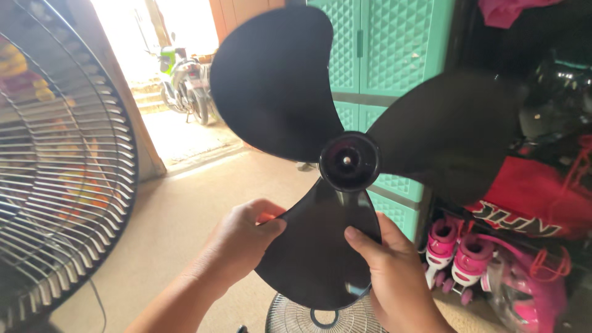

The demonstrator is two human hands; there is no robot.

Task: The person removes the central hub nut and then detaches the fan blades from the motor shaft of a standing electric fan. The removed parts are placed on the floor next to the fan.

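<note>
Both hands — left hand (243,237), right hand (394,271) — have fingers clamped on the black fan blade (320,246).

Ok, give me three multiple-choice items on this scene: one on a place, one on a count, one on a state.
1. Where is the wire fan guard?
A. At the left of the view
B. Above the cabinet
C. Between the hands

2. How many blades does the black fan blade have?
A. Two
B. Three
C. Five

3. How is the fan blade held?
A. It lies on the floor
B. One hand alone holds the hub
C. Both hands grip the lowest blade

Answers:
1. A, the guard fills the left edge.
2. B, three blades spread from the round hub.
3. C, the left hand and the right hand pinch the lowest blade's two edges, in front of the green cabinet.
</note>
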